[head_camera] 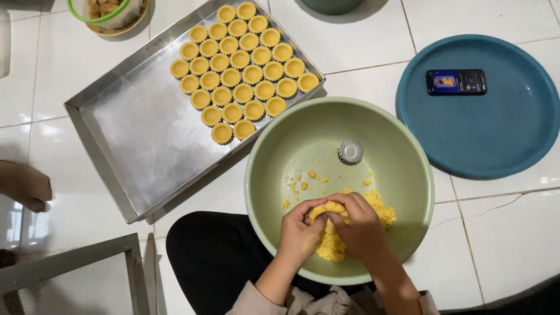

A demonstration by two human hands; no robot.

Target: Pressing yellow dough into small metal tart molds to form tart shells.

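Floor: white glossy tiles [361,52], everything set directly on them; seen from above, the person's dark-clad lap at the bottom edge.
Bowl: large pale green mixing bowl [274,146] in front of the lap, crumbs scattered on its bottom.
Dough: yellow crumbly dough [382,211] heaped in the near part of the bowl, partly under the hands.
Left hand [298,230]: closed around a lump of dough, cupping it from the left.
Right hand [361,224]: fingers curled over the same lump, pressing it against the left hand.
Mould: small fluted metal tart mould [350,151] lying apart at the far side of the bowl, untouched.
Tray: rectangular metal baking tray [134,140] to the left, its far corner packed with rows of shaped yellow tart shells [242,73]; the near half bare.
Step, as judged: portioning and squeezing a lump together; next it would need pressing evenly into the mould.
Others: blue round tray [496,146] with a phone [455,81] on it, right; another person's foot [23,185] at the left edge.
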